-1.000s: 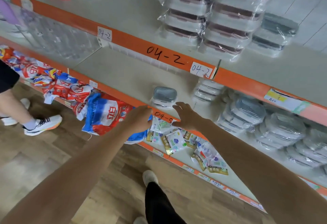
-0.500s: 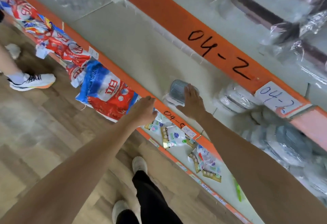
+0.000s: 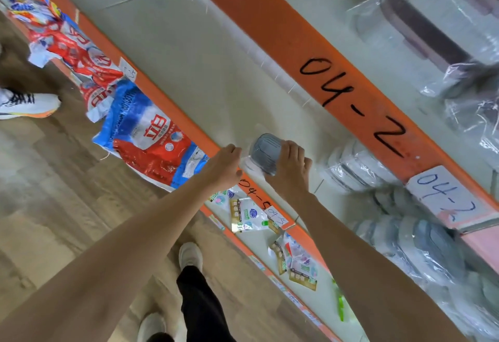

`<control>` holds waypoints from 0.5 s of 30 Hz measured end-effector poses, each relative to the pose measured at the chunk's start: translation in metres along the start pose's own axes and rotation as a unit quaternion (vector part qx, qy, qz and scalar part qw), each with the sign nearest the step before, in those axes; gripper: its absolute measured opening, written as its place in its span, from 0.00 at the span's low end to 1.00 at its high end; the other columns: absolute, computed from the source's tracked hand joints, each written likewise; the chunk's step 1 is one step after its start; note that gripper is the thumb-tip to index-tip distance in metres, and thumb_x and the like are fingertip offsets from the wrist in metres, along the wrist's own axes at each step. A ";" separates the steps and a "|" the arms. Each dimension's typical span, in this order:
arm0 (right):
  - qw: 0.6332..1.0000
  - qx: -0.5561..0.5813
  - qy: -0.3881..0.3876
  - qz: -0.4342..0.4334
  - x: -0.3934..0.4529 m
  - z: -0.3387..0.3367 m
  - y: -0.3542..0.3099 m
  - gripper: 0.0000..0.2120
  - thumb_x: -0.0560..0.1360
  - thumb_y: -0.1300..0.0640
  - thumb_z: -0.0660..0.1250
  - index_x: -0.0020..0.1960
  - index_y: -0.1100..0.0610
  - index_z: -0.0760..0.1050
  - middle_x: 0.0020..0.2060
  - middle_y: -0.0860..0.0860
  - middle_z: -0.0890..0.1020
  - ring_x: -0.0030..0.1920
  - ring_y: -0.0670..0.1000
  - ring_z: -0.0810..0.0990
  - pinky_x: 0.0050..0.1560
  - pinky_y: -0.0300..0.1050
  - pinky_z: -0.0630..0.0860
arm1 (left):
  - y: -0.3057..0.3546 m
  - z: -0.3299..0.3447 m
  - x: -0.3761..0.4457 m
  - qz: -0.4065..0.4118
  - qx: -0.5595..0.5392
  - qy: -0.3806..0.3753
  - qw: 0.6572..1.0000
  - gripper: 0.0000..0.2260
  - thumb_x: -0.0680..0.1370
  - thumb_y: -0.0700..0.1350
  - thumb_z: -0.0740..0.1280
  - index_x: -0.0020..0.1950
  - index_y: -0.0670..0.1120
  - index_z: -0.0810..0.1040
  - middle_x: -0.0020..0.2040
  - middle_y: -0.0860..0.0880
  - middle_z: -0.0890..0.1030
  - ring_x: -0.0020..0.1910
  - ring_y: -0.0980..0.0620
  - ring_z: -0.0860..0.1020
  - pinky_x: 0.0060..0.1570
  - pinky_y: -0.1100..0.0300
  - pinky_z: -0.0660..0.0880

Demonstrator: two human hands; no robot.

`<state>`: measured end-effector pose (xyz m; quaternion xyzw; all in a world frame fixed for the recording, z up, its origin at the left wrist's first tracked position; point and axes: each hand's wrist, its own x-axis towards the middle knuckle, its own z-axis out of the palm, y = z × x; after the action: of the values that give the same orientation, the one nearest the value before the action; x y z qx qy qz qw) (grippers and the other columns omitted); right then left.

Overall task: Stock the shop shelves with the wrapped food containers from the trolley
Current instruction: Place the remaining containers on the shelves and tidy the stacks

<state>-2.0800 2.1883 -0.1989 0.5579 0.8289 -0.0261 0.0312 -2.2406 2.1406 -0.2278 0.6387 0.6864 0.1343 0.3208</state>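
Moved forward onto the grey-lidded wrapped container [image 3: 266, 152] since a second ago, right hand [image 3: 289, 171] with fingers curled over its lid, left hand [image 3: 225, 167] loosely curled at its wrap, best slid squarely back beside neighbouring stacked containers [image 3: 351, 169].

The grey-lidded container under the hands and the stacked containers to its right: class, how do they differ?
The grey-lidded container stands alone near the shelf's front edge; the stacked containers sit piled together further back. The right hand grips the single one; nothing touches the stack. Both are wrapped in clear film on the same shelf.
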 end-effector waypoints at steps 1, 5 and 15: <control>1.000 0.003 0.011 0.001 -0.006 0.001 0.003 0.36 0.66 0.49 0.74 0.68 0.61 0.64 0.63 0.55 0.70 0.63 0.56 0.68 0.59 0.52 0.66 | 0.002 0.001 0.005 0.011 0.004 0.004 1.000 0.21 0.77 0.41 0.64 0.68 0.36 0.65 0.63 0.40 0.69 0.63 0.43 0.70 0.61 0.53 0.69; 0.999 0.021 0.038 0.014 -0.038 0.013 0.025 0.37 0.60 0.47 0.78 0.62 0.62 0.68 0.56 0.56 0.73 0.56 0.58 0.72 0.53 0.57 0.72 | 0.009 0.004 0.026 0.050 0.053 -0.055 0.996 0.42 0.76 0.49 0.69 0.76 0.36 0.45 0.77 0.38 0.48 0.76 0.42 0.49 0.75 0.53 0.53; 0.998 0.033 0.021 0.042 -0.081 0.020 0.058 0.38 0.61 0.48 0.77 0.63 0.62 0.66 0.58 0.57 0.72 0.57 0.59 0.72 0.52 0.57 0.73 | 0.028 0.022 0.055 0.133 0.202 -0.022 0.970 0.43 0.70 0.55 0.73 0.74 0.37 0.54 0.70 0.43 0.62 0.70 0.45 0.60 0.71 0.52 0.60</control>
<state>-1.9952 2.1337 -0.2131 0.5937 0.8036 -0.0406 -0.0037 -2.2034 2.1932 -0.2425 0.7790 0.6006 0.0201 0.1793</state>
